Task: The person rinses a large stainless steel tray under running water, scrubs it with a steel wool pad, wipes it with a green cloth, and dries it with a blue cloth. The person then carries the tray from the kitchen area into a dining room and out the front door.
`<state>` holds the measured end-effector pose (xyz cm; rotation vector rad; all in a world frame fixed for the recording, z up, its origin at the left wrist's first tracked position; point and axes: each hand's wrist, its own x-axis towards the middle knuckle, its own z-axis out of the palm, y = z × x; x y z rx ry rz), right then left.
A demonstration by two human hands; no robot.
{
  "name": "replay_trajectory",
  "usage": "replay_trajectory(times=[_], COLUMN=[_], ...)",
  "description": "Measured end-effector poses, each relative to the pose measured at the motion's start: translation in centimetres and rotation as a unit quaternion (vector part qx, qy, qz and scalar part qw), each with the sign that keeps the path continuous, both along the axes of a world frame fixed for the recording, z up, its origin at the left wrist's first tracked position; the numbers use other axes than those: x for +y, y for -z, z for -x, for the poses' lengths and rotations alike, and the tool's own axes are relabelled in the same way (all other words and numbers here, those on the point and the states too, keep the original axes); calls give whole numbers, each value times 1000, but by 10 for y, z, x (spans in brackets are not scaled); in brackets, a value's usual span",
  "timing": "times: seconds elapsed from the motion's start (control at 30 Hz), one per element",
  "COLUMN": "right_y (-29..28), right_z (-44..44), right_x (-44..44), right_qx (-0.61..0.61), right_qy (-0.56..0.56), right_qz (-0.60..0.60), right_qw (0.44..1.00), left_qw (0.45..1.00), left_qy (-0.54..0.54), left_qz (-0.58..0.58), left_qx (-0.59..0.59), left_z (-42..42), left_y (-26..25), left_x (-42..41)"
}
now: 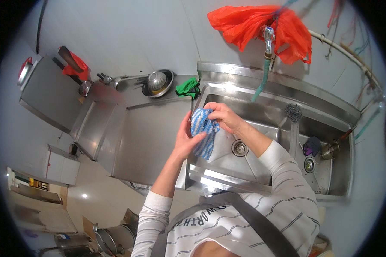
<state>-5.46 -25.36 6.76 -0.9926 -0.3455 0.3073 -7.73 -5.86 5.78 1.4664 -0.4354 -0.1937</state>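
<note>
Both hands hold a blue-and-white striped cleaning cloth [204, 144] above the left edge of the large sink basin. My left hand [188, 138] supports the cloth from its left side, with the thumb laid across the front. The fingers of my right hand [223, 117] pinch its upper right part, where it is bunched. The cloth's lower end hangs down over the stainless steel sink [257, 167]. A round drain strainer [240, 147] shows in the basin floor, left of my right forearm.
A chrome tap [269, 35] with a green hose [262, 82] hangs over the basin, beside red plastic bags [238, 24]. A steel wool scourer [293, 112] rests on the divider. Left are a steel counter [154, 138], a green cloth [188, 86] and a bowl-filled pan [167, 91].
</note>
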Motion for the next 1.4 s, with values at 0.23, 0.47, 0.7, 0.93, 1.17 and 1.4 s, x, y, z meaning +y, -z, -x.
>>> replay_trajectory(times=[0.23, 0.47, 0.7, 0.93, 1.17, 1.4], right_y=[-23, -84, -185, -309, -385, -444], right_z=[-26, -35, -37, -65, -135, -239], right_x=[-23, -38, -57, -110, -160, -167], right_qx=[-212, -317, -417, -420, -448, -534], right_qy=[221, 328, 336, 267, 238, 536], right_qz=[283, 268, 258, 262, 414, 510], right_qw=[909, 849, 804, 826, 756, 409], left_qw=[987, 989, 992, 976, 972, 910], left_qy=[-23, -12, -9, -7, 38, -98], left_qz=[-157, -84, 0, 53, 95, 0], left_qx=[21, -122, -123, -211, -211, -402], left_z=[-40, -75, -111, -144, -216, -297], left_y=[-54, -155, -273, -353, -393, -435], left_x=[-14, -43, -74, -77, -92, -145])
